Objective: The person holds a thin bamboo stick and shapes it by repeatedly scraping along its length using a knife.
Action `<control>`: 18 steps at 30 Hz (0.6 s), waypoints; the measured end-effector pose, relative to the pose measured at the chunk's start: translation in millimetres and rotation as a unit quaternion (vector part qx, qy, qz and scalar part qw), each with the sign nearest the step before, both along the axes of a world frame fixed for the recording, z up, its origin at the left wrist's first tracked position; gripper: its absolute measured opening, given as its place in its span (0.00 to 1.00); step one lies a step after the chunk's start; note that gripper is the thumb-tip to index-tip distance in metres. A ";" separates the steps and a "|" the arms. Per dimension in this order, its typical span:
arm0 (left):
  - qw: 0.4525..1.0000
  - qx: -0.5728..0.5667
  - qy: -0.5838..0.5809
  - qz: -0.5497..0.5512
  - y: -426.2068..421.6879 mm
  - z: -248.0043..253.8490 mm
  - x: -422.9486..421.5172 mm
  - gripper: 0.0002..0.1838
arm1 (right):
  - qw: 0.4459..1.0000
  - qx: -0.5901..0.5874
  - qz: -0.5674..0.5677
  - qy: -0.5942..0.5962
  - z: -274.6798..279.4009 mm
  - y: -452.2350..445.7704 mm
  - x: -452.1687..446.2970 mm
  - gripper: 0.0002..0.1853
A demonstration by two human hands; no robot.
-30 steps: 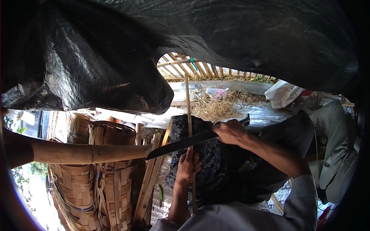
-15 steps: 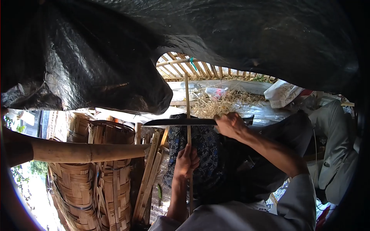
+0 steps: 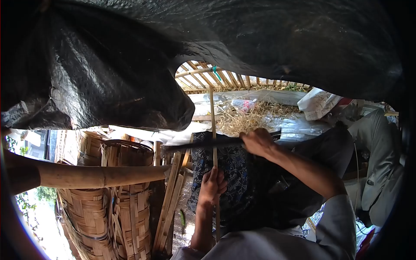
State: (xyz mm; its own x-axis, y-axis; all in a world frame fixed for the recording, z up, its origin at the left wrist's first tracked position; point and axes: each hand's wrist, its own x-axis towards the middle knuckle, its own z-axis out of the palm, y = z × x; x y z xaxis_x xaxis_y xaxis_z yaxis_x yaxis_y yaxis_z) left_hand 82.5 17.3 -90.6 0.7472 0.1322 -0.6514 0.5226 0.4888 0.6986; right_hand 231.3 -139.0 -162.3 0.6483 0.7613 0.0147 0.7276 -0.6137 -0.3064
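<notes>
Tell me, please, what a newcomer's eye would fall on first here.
Probably the black sheet across the top. Next, the dark knife in the right hand, crossing the strip that the left hand grips near the centre. Woven baskets stand at lower left, behind a thick pole.

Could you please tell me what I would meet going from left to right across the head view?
Woven baskets, leaning wooden slats, left hand around a thin strip, right hand holding a long knife, white sack, grey cloth.
</notes>
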 end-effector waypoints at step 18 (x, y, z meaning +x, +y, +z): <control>0.999 0.038 -0.003 -0.024 -6.2 -0.8 -4.8 0.17 | 0.999 0.004 0.040 -0.018 18.7 1.9 -8.1 0.08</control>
State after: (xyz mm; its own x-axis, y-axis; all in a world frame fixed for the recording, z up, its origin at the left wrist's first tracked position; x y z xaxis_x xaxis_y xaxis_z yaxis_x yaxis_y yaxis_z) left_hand 77.7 11.0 -91.4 0.7579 0.1456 -0.6359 0.5390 0.4094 0.7361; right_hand 223.2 -137.1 -143.6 0.5842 0.8104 0.0438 0.7850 -0.5506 -0.2839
